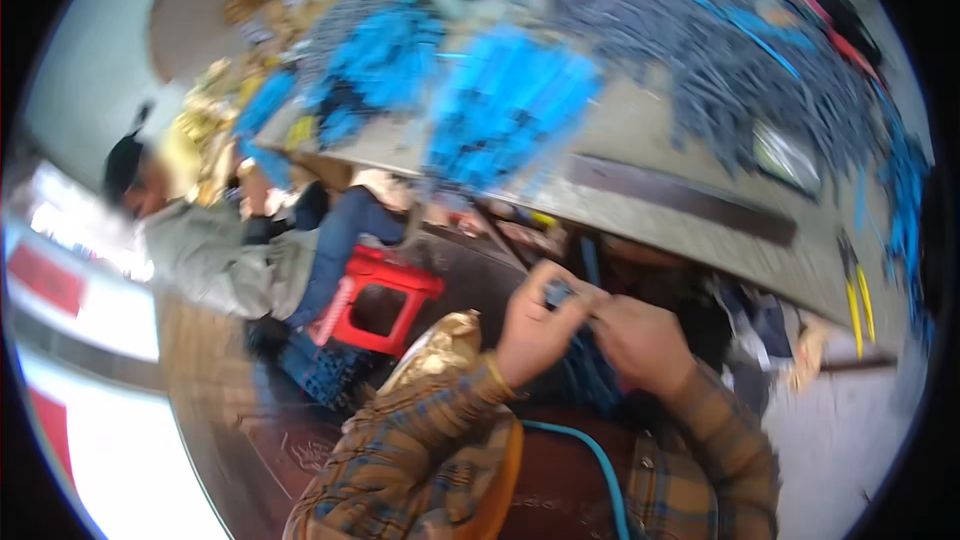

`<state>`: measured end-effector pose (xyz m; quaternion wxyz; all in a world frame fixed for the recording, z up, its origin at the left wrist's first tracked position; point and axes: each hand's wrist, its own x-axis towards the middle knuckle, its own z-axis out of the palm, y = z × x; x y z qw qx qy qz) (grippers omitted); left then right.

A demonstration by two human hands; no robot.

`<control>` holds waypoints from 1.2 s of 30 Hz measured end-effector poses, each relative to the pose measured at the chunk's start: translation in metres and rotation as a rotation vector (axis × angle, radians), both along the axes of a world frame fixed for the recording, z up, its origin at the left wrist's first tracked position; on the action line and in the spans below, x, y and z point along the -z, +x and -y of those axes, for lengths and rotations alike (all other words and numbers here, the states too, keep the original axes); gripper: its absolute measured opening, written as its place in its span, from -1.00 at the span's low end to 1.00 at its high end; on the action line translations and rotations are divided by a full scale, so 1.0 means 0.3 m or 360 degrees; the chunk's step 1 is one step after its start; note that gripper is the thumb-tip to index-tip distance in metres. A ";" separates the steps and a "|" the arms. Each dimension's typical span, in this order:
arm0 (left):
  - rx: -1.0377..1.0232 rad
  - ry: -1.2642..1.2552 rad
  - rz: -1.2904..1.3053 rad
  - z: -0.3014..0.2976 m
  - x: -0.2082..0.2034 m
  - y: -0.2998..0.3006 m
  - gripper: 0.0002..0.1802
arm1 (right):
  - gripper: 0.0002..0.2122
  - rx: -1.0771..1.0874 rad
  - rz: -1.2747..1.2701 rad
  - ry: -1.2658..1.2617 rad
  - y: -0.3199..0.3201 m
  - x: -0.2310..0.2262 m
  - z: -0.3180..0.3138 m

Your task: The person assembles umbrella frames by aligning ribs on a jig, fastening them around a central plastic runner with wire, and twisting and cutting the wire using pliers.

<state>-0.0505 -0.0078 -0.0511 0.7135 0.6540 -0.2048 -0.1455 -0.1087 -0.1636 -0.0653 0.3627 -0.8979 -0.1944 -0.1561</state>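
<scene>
Obscuring hands (540, 328) around blurred piece (557, 293)

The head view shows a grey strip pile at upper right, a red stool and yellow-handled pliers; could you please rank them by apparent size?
1. Grey strip pile
2. Red stool
3. Yellow-handled pliers

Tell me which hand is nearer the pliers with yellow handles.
Right. The right hand is to the left of the pliers; the left hand is farther left, on the right hand's far side.
</scene>
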 end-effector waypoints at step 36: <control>0.0667 0.0300 0.0257 0.034 0.104 -0.051 -0.78 | -0.92 0.0141 -0.0240 0.0621 -0.104 0.024 0.078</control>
